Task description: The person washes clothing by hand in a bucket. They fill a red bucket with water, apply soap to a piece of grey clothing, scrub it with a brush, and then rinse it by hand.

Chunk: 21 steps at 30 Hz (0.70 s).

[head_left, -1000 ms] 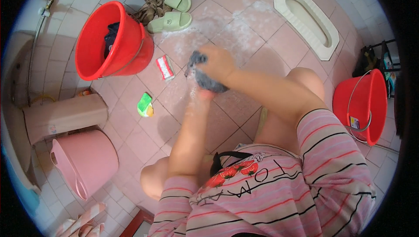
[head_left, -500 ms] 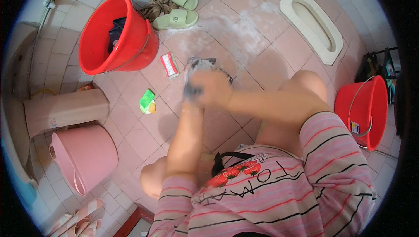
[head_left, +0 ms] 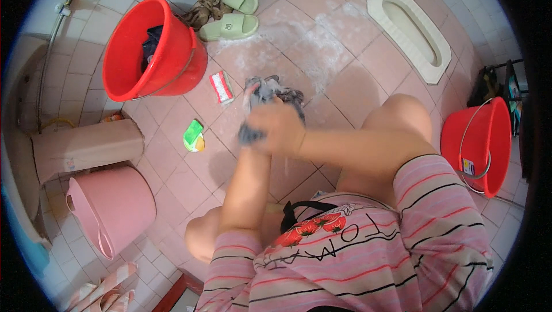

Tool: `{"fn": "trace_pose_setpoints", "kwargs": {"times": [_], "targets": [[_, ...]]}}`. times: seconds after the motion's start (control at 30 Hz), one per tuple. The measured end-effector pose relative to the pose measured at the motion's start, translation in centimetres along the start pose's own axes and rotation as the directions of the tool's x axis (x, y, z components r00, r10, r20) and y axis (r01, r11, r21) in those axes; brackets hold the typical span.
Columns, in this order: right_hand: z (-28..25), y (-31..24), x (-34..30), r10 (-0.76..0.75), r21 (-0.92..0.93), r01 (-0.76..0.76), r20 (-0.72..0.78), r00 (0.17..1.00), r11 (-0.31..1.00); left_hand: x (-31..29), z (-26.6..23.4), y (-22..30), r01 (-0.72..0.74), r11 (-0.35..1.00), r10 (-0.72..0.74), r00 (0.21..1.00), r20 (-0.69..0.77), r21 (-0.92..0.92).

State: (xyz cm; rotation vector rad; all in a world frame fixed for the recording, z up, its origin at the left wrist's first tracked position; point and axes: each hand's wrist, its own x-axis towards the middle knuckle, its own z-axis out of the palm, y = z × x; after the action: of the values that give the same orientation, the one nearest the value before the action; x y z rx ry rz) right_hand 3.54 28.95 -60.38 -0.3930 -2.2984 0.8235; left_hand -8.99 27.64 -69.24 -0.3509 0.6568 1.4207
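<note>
A wet grey cloth (head_left: 270, 92) is bunched between both my hands above the pink tiled floor. My right hand (head_left: 277, 127) is closed over its near end. My left hand (head_left: 253, 135) grips the cloth just below, mostly hidden under the right hand. The far end of the cloth hangs free over the soapy patch of floor (head_left: 313, 47).
A red bucket (head_left: 123, 76) with dark laundry stands at the upper left, a second red bucket (head_left: 480, 145) at the right. A small red packet (head_left: 221, 87) and a green soap bar (head_left: 193, 135) lie nearby. Green slippers (head_left: 230, 24), a pink tub (head_left: 112, 208), a squat toilet (head_left: 414, 30).
Both hands have pulled the cloth nearer to me and lifted it off the floor, scrunching it; the view has tilted a little.
</note>
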Motion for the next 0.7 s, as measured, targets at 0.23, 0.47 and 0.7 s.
{"fn": "trace_pose_setpoints", "kwargs": {"times": [0.23, 0.47, 0.7], "targets": [[-2.8, 7.1, 3.0, 0.485, -0.021, -0.489, -0.093, 0.870, 0.872, -1.3, 6.8, -3.8, -0.085, 0.991, 0.094, 0.992, 0.089, -0.099], [-0.2, 4.0, 3.0, 0.450, 0.042, -0.455, 0.094, 0.888, 0.890, -0.3, 0.5, -0.7, -0.157, 0.984, 0.176, 0.921, 0.348, -0.081], [-1.9, 11.5, 3.8, 0.322, 0.010, -0.330, -0.249, 0.913, 0.944, -2.6, 8.3, -3.5, -0.078, 0.997, 0.078, 0.997, 0.003, -0.024]]}}
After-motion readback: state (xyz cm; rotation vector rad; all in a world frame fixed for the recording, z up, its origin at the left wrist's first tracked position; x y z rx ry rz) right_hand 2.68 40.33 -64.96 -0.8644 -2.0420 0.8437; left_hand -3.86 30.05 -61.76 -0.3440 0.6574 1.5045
